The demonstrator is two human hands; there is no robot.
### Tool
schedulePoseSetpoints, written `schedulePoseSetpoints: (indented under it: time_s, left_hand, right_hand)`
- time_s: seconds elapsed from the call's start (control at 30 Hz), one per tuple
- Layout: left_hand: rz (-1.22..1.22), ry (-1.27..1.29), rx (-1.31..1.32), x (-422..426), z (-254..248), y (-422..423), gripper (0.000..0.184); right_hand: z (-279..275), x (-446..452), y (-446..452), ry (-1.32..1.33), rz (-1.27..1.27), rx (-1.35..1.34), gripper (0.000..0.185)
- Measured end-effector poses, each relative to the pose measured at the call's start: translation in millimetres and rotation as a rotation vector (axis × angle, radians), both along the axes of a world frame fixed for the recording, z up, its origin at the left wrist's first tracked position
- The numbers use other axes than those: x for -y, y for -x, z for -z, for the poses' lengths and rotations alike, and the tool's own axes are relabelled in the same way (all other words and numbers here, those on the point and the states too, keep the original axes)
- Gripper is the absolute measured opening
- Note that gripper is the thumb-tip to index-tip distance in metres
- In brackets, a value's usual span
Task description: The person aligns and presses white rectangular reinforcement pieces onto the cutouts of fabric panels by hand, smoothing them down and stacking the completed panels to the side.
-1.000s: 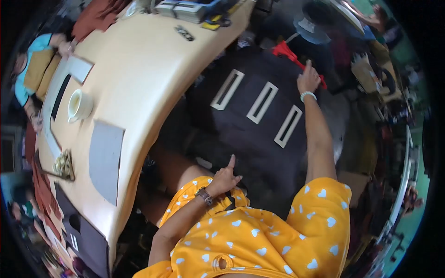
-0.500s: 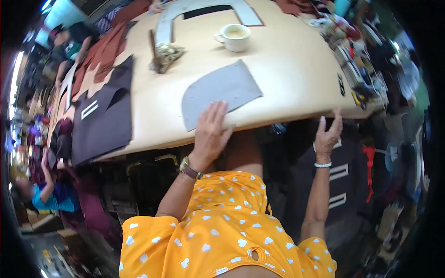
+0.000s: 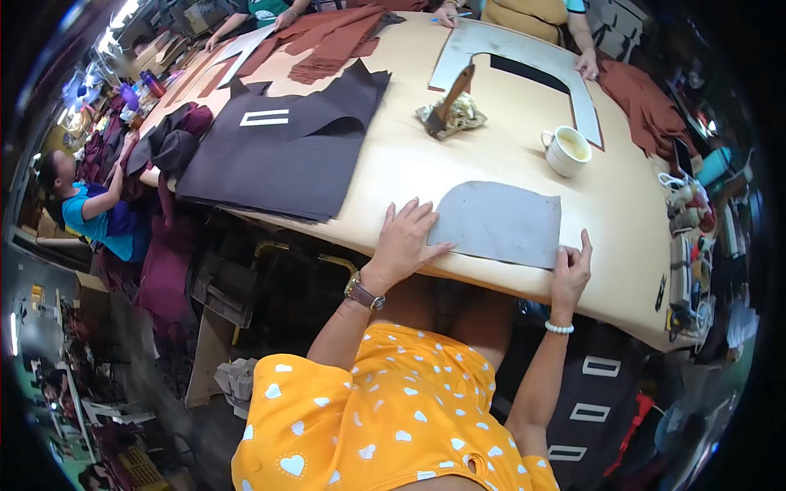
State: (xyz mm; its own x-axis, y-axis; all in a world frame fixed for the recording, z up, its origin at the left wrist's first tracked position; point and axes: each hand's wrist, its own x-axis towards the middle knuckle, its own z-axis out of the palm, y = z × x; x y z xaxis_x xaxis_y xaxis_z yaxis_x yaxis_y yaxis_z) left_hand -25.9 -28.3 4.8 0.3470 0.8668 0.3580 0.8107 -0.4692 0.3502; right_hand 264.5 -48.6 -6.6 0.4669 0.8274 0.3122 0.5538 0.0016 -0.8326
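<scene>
A grey flat piece [image 3: 499, 222] with one rounded corner lies at the near edge of the tan table [image 3: 385, 184]. My left hand [image 3: 405, 241] rests spread at its left edge, thumb on its lower corner. At its lower right corner is my right hand [image 3: 571, 274], index finger raised and the other fingers bent against the corner. Left of the piece lies a stack of dark cloth [image 3: 278, 164] with a white slotted strip [image 3: 264, 118] on top. Beyond the grey piece stand a brush [image 3: 450, 102] on a crumpled pad [image 3: 465, 114] and a cup [image 3: 566, 152].
Across the table, a person's hands [image 3: 588, 64] touch a large pale curved template [image 3: 508, 51]. Rust-coloured cloth [image 3: 340, 49] lies at the far side. Another person [image 3: 98, 209] handles maroon cloth at the left. Tools and cords [image 3: 688, 221] crowd the right edge.
The view has turned left and toward the table. My left hand has moved to the grey piece's left edge, and my right hand has come from beyond the table's edge to its right corner.
</scene>
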Motion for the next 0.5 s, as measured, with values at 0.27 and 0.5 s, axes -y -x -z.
schedulePoseSetpoints:
  time_s: [0.27, 0.5]
  left_hand:
    - [-0.565, 0.002, 0.421, -128, -7, 77, 0.066]
    - [-0.742, -0.24, 0.518, -206, 3, 114, 0.044]
  right_hand:
    - [2, 1, 7, -0.01, 0.055, 0.044, 0.054]
    - [2, 1, 9, -0.024, 0.083, 0.025, 0.053]
